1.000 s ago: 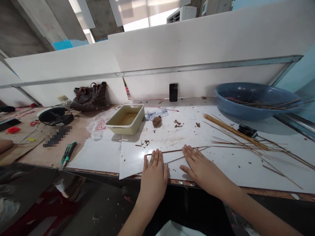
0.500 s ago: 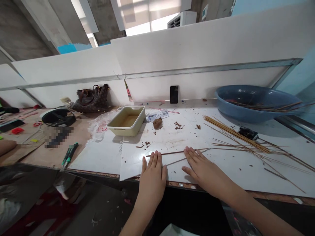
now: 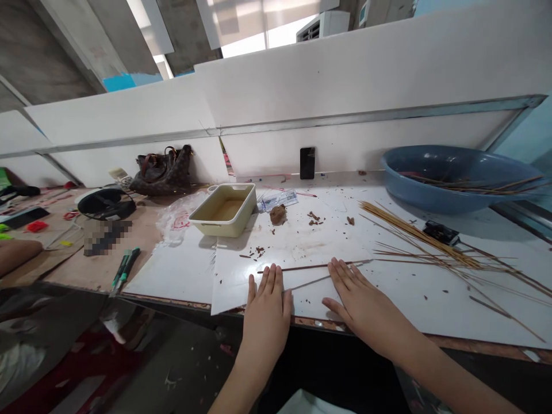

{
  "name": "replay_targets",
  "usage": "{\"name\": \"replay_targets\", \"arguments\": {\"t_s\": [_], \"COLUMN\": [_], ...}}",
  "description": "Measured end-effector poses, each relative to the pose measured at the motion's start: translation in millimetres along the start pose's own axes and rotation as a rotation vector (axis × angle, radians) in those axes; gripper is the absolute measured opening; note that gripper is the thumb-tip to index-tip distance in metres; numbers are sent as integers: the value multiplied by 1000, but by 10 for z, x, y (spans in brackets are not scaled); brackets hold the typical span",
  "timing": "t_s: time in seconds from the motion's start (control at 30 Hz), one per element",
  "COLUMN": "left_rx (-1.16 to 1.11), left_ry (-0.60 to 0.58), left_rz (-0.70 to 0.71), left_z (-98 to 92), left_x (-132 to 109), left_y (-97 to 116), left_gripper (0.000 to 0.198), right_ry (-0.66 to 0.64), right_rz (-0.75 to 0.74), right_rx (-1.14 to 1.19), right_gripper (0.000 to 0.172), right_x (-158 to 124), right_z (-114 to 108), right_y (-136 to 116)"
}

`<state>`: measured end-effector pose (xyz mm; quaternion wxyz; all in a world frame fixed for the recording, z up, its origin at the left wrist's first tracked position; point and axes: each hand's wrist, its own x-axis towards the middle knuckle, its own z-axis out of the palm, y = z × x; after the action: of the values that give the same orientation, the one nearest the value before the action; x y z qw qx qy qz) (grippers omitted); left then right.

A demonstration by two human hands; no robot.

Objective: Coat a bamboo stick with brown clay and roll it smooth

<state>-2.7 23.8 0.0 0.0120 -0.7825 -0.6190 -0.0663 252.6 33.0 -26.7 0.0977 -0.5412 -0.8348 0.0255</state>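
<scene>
The left hand [image 3: 266, 322] and right hand [image 3: 366, 305] lie open and flat, grasping nothing, on a white board [image 3: 235, 282], a thin stick [image 3: 302, 268] just under their fingertips and a loose pile of sticks [image 3: 425, 247] beyond the right hand.

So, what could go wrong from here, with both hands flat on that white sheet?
The thin brown stick between your left hand and right hand might snap or roll if pressed. The loose white sheet could slip, since its corner reaches the bench edge. The long, thin, pale wooden sticks fanned out to the right might get knocked.
</scene>
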Motion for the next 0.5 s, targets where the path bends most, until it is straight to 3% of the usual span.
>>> {"name": "replay_targets", "arguments": {"t_s": [0.23,0.5], "left_rx": [-33,51], "left_ry": [-33,9], "left_rz": [-85,-54], "left_z": [-127,23], "left_x": [442,-1], "left_y": [16,45], "left_gripper": [57,59], "right_ry": [-94,-13], "right_rz": [-25,-1], "right_rx": [9,14], "right_gripper": [82,89], "right_x": [480,-17], "right_z": [-174,-10], "right_y": [150,89]}}
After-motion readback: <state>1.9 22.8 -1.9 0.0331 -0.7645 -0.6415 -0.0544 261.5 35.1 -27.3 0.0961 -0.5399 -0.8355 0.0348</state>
